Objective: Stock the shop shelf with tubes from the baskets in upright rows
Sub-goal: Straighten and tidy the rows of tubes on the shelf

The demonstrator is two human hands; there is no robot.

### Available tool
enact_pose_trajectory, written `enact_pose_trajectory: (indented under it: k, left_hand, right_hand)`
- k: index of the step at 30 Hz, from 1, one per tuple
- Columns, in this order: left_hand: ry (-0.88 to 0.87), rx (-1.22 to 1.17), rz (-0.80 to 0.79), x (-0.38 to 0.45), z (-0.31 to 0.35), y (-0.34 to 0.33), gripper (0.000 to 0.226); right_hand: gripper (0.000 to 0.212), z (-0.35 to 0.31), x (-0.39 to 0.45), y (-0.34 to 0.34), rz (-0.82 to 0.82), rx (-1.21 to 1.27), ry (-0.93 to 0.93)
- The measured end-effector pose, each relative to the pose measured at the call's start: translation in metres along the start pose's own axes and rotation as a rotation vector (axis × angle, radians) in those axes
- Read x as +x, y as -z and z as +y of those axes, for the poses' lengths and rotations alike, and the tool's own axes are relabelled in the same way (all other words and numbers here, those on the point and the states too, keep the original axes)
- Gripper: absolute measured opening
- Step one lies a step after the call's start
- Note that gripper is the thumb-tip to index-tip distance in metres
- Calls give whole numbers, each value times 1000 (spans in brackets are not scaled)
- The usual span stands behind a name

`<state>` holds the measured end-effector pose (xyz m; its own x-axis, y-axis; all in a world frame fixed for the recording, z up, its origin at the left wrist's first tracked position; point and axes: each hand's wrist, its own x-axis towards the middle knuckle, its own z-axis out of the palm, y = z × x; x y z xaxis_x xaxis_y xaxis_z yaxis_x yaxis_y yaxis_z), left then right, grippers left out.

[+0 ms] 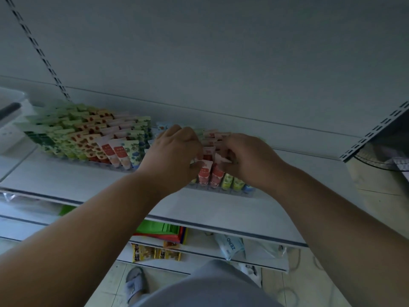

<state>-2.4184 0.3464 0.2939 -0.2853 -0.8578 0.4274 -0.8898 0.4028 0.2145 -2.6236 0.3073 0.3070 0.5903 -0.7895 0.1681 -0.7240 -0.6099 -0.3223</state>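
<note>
Both hands work over the shelf [88, 180]. Left hand [174, 149] and right hand [245, 158] each pinch red tubes [208, 171] from either side, evidently to keep that row upright and tight against the neighbouring rows [88, 138]

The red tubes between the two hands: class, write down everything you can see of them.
The red tubes stand upright, cap end down, in rows running back on the white shelf, between yellow-green tubes and the left hand. They look like soft plastic, red-orange below with pale crimped tops. The left hand and the right hand both have curled fingers on the tops of the front ones.
</note>
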Motion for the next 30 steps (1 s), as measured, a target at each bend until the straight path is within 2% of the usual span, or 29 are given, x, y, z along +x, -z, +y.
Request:
enact_pose_trajectory:
  k: [7,16,20,25,30]
  left_hand:
    - [27,21,-34,9,1,-4,12]
    - [20,-11,-33,14,-1,-8,13]
    - [12,-47,-38,14,-1,-9,15]
    - [3,-77,-23,8,-7,-3,23]
    - [24,-35,-9,1,-17,5,20]
  right_hand:
    - [12,-4,2,1,-48,-92,-42]
    - [3,-4,2,14,-124,-79,-69]
    - [4,-7,7,11,-107,-58,-52]
    - [20,-6,11,11,-71,-48,-23]
    - [13,-10,13,10,-55,-3,3]
